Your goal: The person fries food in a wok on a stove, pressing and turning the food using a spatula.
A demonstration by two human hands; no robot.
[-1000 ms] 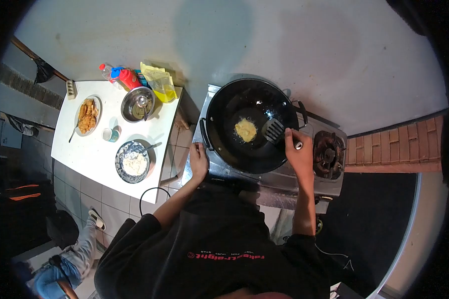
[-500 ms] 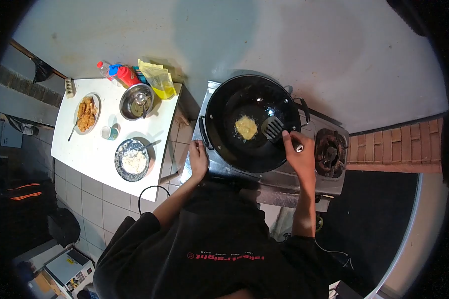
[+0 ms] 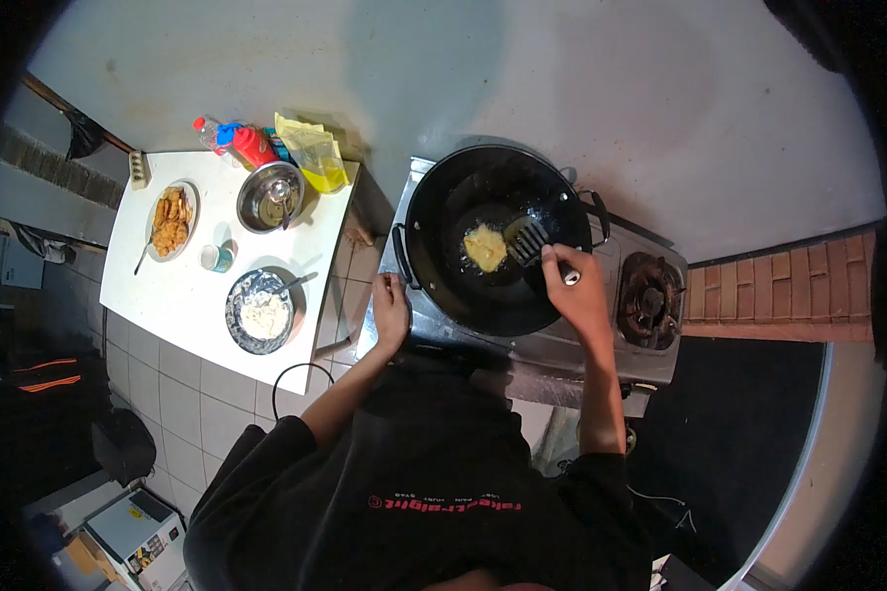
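A black wok [image 3: 453,295] sits on the stove, with a yellow piece of frying food [image 3: 485,248] in its bottom. My right hand [image 3: 574,281] is closed round the handle of a slotted spatula [image 3: 528,243], whose blade is inside the wok, close to the food's right side. Beside the wok's left handle [image 3: 402,258], my left hand [image 3: 391,313] rests on the metal stove top [image 3: 368,335]. Its fingers point toward the wall and hold nothing that I can see.
A bare burner [image 3: 650,300] is right of the wok. On the white table [image 3: 158,305] are a plate of fried food [image 3: 170,236], a steel bowl with a ladle [image 3: 266,202], a bowl of white batter [image 3: 263,313], a cup [image 3: 217,258], bottles [image 3: 253,148] and a yellow pouch [image 3: 315,158].
The spatula's blade has moved left and slightly toward the wall, coming next to the food. My right hand has shifted left with it and turned slightly. My left hand stays at the stove edge.
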